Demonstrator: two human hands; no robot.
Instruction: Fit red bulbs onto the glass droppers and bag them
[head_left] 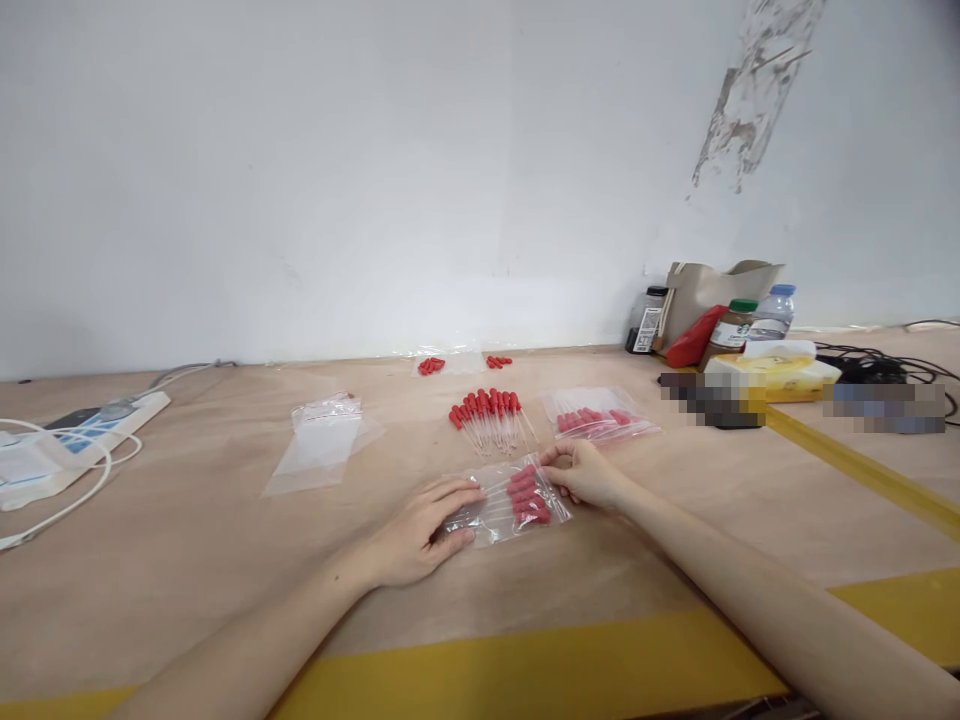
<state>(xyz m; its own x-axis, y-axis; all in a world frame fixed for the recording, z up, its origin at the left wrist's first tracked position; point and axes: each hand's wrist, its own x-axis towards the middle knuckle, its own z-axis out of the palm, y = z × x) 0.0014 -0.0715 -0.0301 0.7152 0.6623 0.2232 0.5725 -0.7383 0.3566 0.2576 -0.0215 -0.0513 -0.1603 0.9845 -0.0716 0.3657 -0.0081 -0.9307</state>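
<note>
A clear zip bag [495, 518] lies flat on the table between my hands, with several glass droppers with red rubber bulbs [529, 494] inside, bulbs toward the right. My left hand [426, 528] rests over the bag's left end, fingers stretched out and touching the plastic. At the bag's right edge, my right hand [583, 474] pinches the plastic between thumb and fingers. Just beyond, loose droppers with red bulbs [489, 412] lie in a fanned pile, glass tips toward me. Right of the pile sits another filled zip bag [596, 414].
Flat clear bags [319, 440] lie to the left. Small red pieces [431, 366] on plastic are near the wall. A power strip [82, 445] with white cables stands far left. Bottles [731, 330], a beige bag [712, 290], a tissue pack [780, 375] and black cables occupy the right.
</note>
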